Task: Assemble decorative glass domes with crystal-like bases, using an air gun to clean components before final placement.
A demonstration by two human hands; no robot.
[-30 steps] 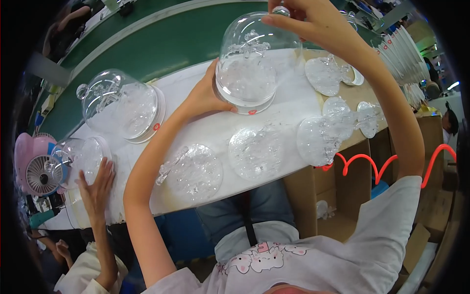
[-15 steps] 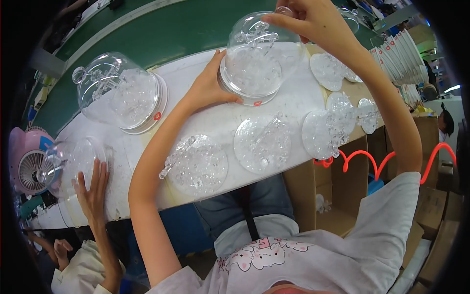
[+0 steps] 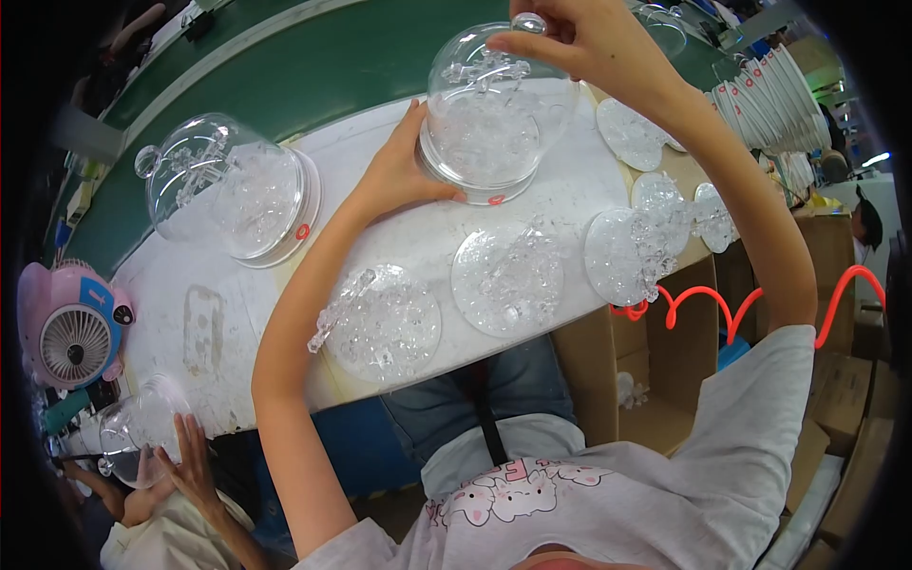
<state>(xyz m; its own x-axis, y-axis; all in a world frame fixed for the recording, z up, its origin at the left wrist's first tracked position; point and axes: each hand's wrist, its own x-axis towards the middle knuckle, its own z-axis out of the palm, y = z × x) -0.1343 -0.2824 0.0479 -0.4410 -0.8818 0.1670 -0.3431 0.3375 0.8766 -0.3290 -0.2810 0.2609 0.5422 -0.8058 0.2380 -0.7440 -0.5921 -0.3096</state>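
Note:
My right hand pinches the small knob on top of a clear plastic dome that stands on its round base on the white table. My left hand presses against the left side of that dome's base. Nearer me lie two flat clear discs with crystal-like ornaments, one on the left and one in the middle.
A second clear dome stands at the left by a green conveyor belt. More clear discs lie to the right. A pink desk fan sits far left. A co-worker's hand holds another dome lower left. Stacked white cups stand at right.
The view has shifted, so the table sits lower and further right in frame. Both hands stay on the dome. The co-worker's hand has dropped toward the lower left.

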